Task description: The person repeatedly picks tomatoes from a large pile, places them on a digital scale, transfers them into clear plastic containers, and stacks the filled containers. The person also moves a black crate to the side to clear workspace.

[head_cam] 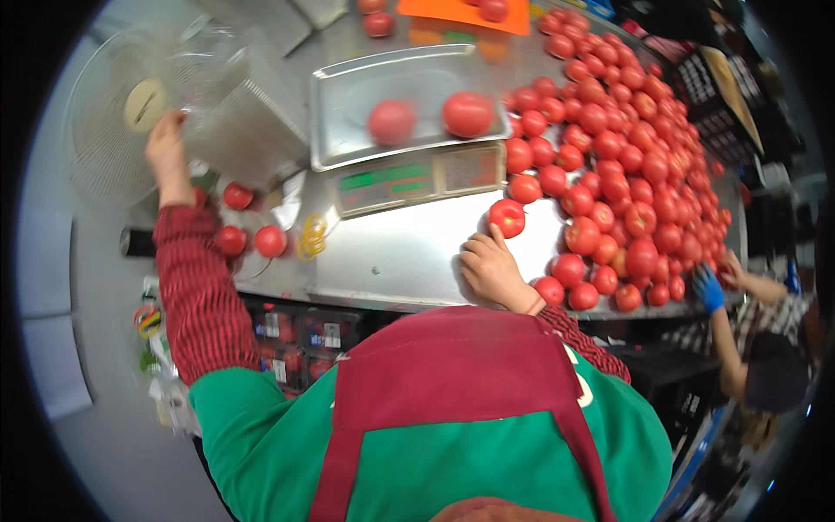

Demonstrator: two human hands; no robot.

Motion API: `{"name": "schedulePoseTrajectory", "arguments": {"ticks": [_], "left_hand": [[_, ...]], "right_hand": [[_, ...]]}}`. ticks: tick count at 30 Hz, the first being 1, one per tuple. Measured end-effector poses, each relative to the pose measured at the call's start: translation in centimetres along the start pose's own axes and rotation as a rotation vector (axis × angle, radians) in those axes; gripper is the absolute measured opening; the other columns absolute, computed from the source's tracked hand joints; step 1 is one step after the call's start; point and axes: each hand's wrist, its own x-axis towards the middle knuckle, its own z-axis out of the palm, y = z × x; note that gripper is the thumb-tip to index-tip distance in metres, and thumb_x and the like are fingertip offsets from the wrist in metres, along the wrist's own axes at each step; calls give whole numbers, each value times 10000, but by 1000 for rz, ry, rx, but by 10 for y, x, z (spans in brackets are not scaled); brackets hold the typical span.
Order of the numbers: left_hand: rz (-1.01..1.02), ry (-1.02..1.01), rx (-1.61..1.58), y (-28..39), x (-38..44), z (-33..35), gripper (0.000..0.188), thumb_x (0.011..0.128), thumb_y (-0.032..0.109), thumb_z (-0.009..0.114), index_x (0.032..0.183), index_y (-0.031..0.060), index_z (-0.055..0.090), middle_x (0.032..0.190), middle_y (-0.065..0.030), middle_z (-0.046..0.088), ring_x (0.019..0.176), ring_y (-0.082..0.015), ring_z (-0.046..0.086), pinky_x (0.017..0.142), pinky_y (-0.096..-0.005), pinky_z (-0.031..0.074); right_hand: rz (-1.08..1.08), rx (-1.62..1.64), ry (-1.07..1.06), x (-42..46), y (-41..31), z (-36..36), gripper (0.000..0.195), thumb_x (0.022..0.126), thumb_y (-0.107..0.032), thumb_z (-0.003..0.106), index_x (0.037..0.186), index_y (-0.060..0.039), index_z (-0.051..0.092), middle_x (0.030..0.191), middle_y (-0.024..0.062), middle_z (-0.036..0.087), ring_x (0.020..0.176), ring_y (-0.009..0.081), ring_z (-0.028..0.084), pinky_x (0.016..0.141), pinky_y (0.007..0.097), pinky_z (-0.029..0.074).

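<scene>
My left hand (166,147) is raised at the far left, its fingers at the edge of clear plastic packaging (212,72); blur hides how firmly they close on it. Beside it stands a stack of clear plastic containers (251,124). My right hand (492,267) rests on the metal table, one fingertip touching a single red tomato (507,218) at the edge of a large tomato pile (607,143). Between my hands, two tomatoes (468,114) lie in a shallow metal tray (326,160) on a digital scale (385,183).
Several loose tomatoes (270,241) and yellow rubber bands (313,238) lie at the left. A fan (98,124) stands behind my left hand. An orange sheet (463,13) is at the back. At the far right, a co-worker's blue-gloved hand (709,288) reaches the pile.
</scene>
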Motion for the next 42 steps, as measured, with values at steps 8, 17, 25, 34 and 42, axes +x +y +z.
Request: {"name": "schedulePoseTrajectory", "arguments": {"ticks": [8, 17, 25, 34, 42], "left_hand": [[655, -394, 77, 70, -251, 53, 264, 931, -61, 469, 1176, -29, 564, 1136, -162, 634, 1076, -263, 614, 913, -356, 500], [161, -742, 65, 50, -408, 87, 313, 879, -42, 573, 1183, 32, 600, 1011, -194, 680, 936, -297, 684, 806, -349, 533], [153, -1318, 166, 91, -387, 102, 350, 853, 75, 628, 1195, 9, 592, 1104, -219, 639, 1033, -333, 633, 882, -377, 489], [403, -670, 210, 81, -367, 119, 533, 860, 117, 643, 1343, -3, 450, 1316, -209, 515, 1154, -364, 531, 993, -417, 400], [-687, -654, -527, 33, -338, 137, 523, 937, 115, 586, 1401, -7, 378, 1274, -143, 538, 1165, -234, 525, 1013, -354, 394]], "right_hand": [[-55, 249, 442, 93, 26, -22, 445, 705, -8, 647, 1142, -22, 564, 1160, 166, 543, 1082, 362, 538, 908, 422, 466], [88, 220, 248, 233, 21, -4, 653, 602, -288, 794, 1172, -96, 541, 1069, 154, 544, 967, 347, 588, 824, 449, 492], [444, 242, 700, 42, 59, -66, 649, 631, -285, 792, 1198, -104, 531, 1171, 178, 509, 1045, 355, 550, 881, 448, 457], [795, -320, 437, -79, 102, -93, 369, 750, -223, 705, 1065, -75, 583, 1062, 132, 570, 976, 319, 571, 809, 441, 470], [969, -7, 408, -65, 117, -85, 310, 792, -211, 623, 1034, -28, 559, 1059, 182, 584, 902, 375, 621, 776, 463, 504]]}}
